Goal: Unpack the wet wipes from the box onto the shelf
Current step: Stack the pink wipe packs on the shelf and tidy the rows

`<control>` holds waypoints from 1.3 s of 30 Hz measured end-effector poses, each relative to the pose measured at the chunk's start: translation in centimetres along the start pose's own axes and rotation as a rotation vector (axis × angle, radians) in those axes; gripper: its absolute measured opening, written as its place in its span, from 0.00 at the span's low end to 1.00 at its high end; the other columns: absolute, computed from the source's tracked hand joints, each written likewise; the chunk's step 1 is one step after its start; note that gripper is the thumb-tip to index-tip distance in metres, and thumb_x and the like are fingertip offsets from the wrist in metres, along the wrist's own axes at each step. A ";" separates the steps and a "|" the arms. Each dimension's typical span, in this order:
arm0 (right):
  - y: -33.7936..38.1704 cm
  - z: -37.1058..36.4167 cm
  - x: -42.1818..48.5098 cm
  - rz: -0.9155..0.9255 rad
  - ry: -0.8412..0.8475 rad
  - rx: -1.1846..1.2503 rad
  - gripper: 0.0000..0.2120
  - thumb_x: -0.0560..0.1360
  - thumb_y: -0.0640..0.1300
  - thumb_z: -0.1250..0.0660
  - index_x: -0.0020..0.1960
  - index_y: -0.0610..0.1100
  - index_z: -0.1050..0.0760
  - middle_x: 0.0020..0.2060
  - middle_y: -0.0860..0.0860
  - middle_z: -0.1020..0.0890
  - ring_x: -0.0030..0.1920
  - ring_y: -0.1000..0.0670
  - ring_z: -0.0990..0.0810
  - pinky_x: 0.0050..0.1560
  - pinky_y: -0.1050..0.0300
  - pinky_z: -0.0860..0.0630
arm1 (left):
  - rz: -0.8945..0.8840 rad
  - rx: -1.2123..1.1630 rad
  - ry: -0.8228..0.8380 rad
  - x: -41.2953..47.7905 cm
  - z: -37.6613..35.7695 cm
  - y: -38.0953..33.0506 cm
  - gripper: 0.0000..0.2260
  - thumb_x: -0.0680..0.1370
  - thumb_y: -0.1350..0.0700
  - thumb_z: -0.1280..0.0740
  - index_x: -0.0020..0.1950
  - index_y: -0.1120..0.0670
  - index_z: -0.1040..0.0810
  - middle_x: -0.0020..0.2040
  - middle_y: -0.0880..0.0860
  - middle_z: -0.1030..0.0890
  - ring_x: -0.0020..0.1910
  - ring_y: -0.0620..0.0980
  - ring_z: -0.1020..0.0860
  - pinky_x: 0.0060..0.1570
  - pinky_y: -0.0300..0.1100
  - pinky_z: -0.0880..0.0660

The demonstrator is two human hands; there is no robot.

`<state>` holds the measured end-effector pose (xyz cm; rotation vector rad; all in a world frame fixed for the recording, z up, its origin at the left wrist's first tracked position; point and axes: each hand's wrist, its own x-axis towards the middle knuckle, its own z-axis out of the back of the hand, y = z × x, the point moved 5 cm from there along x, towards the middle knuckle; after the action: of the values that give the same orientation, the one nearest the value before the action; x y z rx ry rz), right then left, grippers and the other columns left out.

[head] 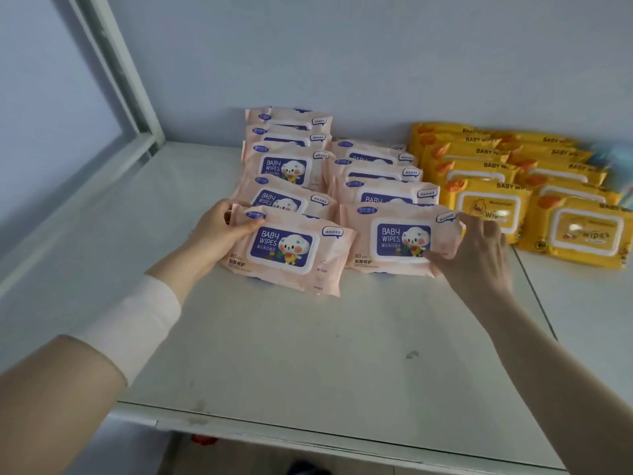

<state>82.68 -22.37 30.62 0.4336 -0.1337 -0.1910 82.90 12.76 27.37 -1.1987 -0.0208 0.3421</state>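
Two rows of pink baby-wipes packs lie overlapped on the white shelf [274,354]. My left hand [222,231] grips the left end of the front pack of the left row [287,252]. My right hand [476,248] pinches the right end of the front pack of the right row [400,238]. Both front packs rest on the shelf, leaning on the packs behind them [284,166]. The box is out of view.
Two rows of yellow wipes packs [520,186] fill the shelf to the right, close to my right hand. A white frame post [113,63] stands at the back left. The wall runs behind the rows. The shelf's front edge [308,437] is near me.
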 end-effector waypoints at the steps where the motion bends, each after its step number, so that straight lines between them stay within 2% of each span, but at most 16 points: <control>1: 0.2 0.1 0.0 0.025 -0.002 -0.038 0.38 0.68 0.49 0.26 0.72 0.44 0.41 0.69 0.41 0.36 0.68 0.39 0.37 0.67 0.46 0.37 | -0.003 0.007 -0.016 0.0 0.1 0.1 0.17 0.73 0.52 0.30 0.58 0.54 0.29 0.56 0.52 0.22 0.56 0.55 0.22 0.55 0.53 0.24; 4: 1.0 0.4 0.1 0.117 -0.018 -0.199 0.37 0.71 0.50 0.29 0.73 0.44 0.43 0.71 0.41 0.39 0.71 0.39 0.41 0.67 0.45 0.38 | -0.040 0.066 -0.104 -0.1 0.5 0.0 0.22 0.72 0.51 0.29 0.63 0.55 0.30 0.60 0.55 0.23 0.54 0.52 0.23 0.54 0.48 0.26; 7: 2.6 0.4 0.0 0.256 -0.018 -0.421 0.34 0.74 0.52 0.33 0.74 0.44 0.44 0.73 0.41 0.42 0.74 0.39 0.48 0.71 0.43 0.44 | -0.164 0.261 -0.169 0.0 1.0 -1.8 0.27 0.72 0.50 0.28 0.67 0.58 0.33 0.64 0.55 0.25 0.56 0.52 0.25 0.55 0.45 0.28; 9: 4.1 0.3 -0.1 0.352 -0.017 -0.568 0.32 0.75 0.52 0.35 0.73 0.45 0.43 0.74 0.41 0.44 0.75 0.38 0.52 0.72 0.41 0.48 | -0.254 0.487 -0.142 0.1 1.1 -3.3 0.30 0.71 0.48 0.29 0.68 0.59 0.33 0.65 0.56 0.26 0.60 0.55 0.25 0.59 0.50 0.27; 11: 6.0 0.0 -0.4 0.413 0.004 -0.704 0.31 0.75 0.52 0.36 0.73 0.45 0.42 0.74 0.41 0.45 0.75 0.38 0.53 0.72 0.38 0.50 | -0.337 0.816 -0.109 0.3 1.3 -4.5 0.32 0.71 0.42 0.31 0.69 0.57 0.34 0.66 0.57 0.28 0.62 0.58 0.27 0.60 0.55 0.29; 14: 9.2 -0.1 -1.0 0.452 0.015 -0.873 0.29 0.76 0.51 0.38 0.73 0.45 0.43 0.75 0.40 0.47 0.75 0.36 0.54 0.71 0.34 0.52 | -0.480 1.232 -0.074 0.6 1.8 -5.9 0.30 0.74 0.41 0.36 0.71 0.57 0.36 0.66 0.60 0.29 0.64 0.60 0.29 0.61 0.55 0.33; 17: 12.6 -0.5 -1.9 0.497 0.029 -0.957 0.31 0.75 0.50 0.36 0.74 0.44 0.44 0.74 0.40 0.46 0.75 0.35 0.55 0.70 0.31 0.53 | -0.556 1.429 -0.062 1.6 3.0 -6.5 0.26 0.76 0.44 0.37 0.70 0.56 0.35 0.66 0.59 0.29 0.64 0.60 0.30 0.62 0.53 0.35; 20: 15.7 -1.6 -2.8 0.518 0.065 -0.942 0.33 0.76 0.48 0.38 0.75 0.43 0.49 0.74 0.40 0.44 0.75 0.36 0.54 0.70 0.30 0.53 | -0.613 1.554 -0.024 3.1 4.2 -6.4 0.24 0.77 0.45 0.39 0.69 0.55 0.34 0.66 0.58 0.28 0.64 0.59 0.30 0.63 0.51 0.36; 22: 17.3 -2.5 -3.2 0.493 0.082 -0.899 0.35 0.77 0.48 0.39 0.76 0.42 0.54 0.74 0.40 0.43 0.75 0.37 0.53 0.70 0.29 0.53 | -0.660 1.566 -0.003 4.3 4.6 -6.4 0.23 0.78 0.45 0.40 0.69 0.54 0.34 0.65 0.57 0.27 0.64 0.58 0.30 0.62 0.50 0.35; 24: 18.4 -3.5 -3.3 0.463 0.114 -0.867 0.34 0.78 0.48 0.41 0.76 0.42 0.55 0.74 0.41 0.43 0.75 0.38 0.52 0.70 0.30 0.52 | -0.664 1.475 0.022 5.7 4.9 -6.4 0.22 0.77 0.44 0.40 0.68 0.53 0.33 0.66 0.57 0.27 0.64 0.58 0.29 0.62 0.50 0.34; 26: 19.0 -4.4 -3.2 0.431 0.156 -0.835 0.30 0.78 0.51 0.42 0.75 0.44 0.49 0.75 0.43 0.44 0.75 0.38 0.51 0.70 0.30 0.50 | -0.656 1.381 0.069 7.0 4.6 -6.3 0.24 0.77 0.42 0.40 0.69 0.53 0.33 0.67 0.56 0.27 0.65 0.59 0.29 0.62 0.51 0.34; 28: 19.1 -4.9 -3.5 0.391 0.206 -0.752 0.28 0.77 0.58 0.43 0.73 0.46 0.41 0.74 0.43 0.43 0.75 0.39 0.49 0.70 0.33 0.48 | -0.675 1.319 0.135 7.7 3.8 -6.4 0.25 0.77 0.40 0.41 0.69 0.54 0.34 0.67 0.56 0.27 0.64 0.59 0.28 0.62 0.52 0.33; 30: 18.6 -5.1 -4.2 0.333 0.274 -0.640 0.33 0.73 0.66 0.41 0.70 0.47 0.38 0.73 0.44 0.39 0.74 0.40 0.45 0.70 0.36 0.43 | -0.689 1.217 0.197 8.2 3.1 -6.8 0.26 0.77 0.39 0.42 0.67 0.54 0.33 0.65 0.55 0.26 0.61 0.58 0.26 0.59 0.51 0.31; 34: 17.0 -5.3 -6.0 0.256 0.320 -0.568 0.49 0.67 0.68 0.36 0.75 0.45 0.54 0.72 0.43 0.40 0.74 0.39 0.47 0.70 0.43 0.41 | -0.619 1.038 0.318 9.7 1.5 -7.2 0.23 0.77 0.41 0.40 0.66 0.54 0.30 0.62 0.53 0.24 0.57 0.54 0.24 0.56 0.48 0.27; 37: 16.8 -5.6 -6.3 0.254 0.262 -0.514 0.50 0.66 0.67 0.33 0.76 0.45 0.54 0.69 0.43 0.36 0.70 0.41 0.41 0.68 0.47 0.39 | -0.535 0.949 0.421 11.1 0.8 -7.0 0.19 0.76 0.42 0.38 0.60 0.54 0.25 0.57 0.52 0.22 0.54 0.52 0.24 0.54 0.45 0.27; 39: 17.0 -6.0 -6.3 0.259 0.251 -0.438 0.48 0.65 0.65 0.31 0.75 0.45 0.48 0.67 0.43 0.34 0.67 0.41 0.38 0.68 0.49 0.40 | -0.468 0.908 0.532 11.7 0.7 -6.4 0.18 0.76 0.42 0.37 0.56 0.54 0.24 0.54 0.50 0.23 0.52 0.50 0.25 0.53 0.43 0.28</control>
<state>80.23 -3.53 31.97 -0.0010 0.0990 0.0913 95.44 14.46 31.57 -0.3252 0.2849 -0.3691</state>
